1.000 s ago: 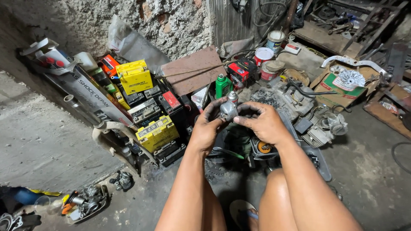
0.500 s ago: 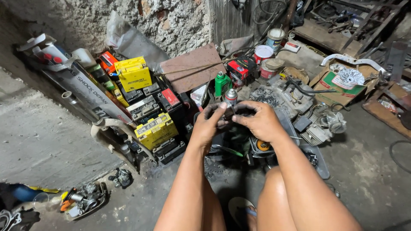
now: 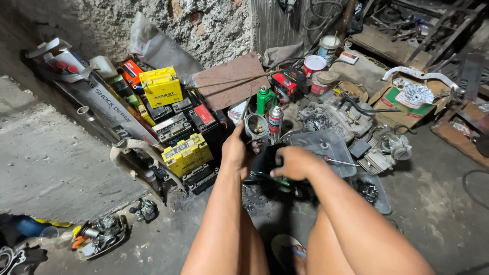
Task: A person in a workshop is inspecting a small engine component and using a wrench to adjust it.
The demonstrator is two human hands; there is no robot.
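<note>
the left hand (image 3: pixel 235 151) grips a small metal carburetor body (image 3: pixel 256 127), holding it upright above the floor (image 3: pixel 61 168) in front of the person's knees. the right hand (image 3: pixel 294 162) is curled around a dark part (image 3: pixel 265 158) just below the carburetor body; what exactly that part is cannot be told. a spray can (image 3: pixel 275 121) with a red band stands just behind the carburetor body, and a green bottle (image 3: pixel 265 99) stands beside it. to the left, a pile of yellow and black batteries (image 3: pixel 186 153) leans toward the rough wall (image 3: pixel 214 25). an engine block (image 3: pixel 346 122) lies to the right, near a cardboard box (image 3: pixel 407 104). a screwdriver (image 3: pixel 342 163) rests on a grey tray (image 3: pixel 326 145) just beside the right hand.
</note>
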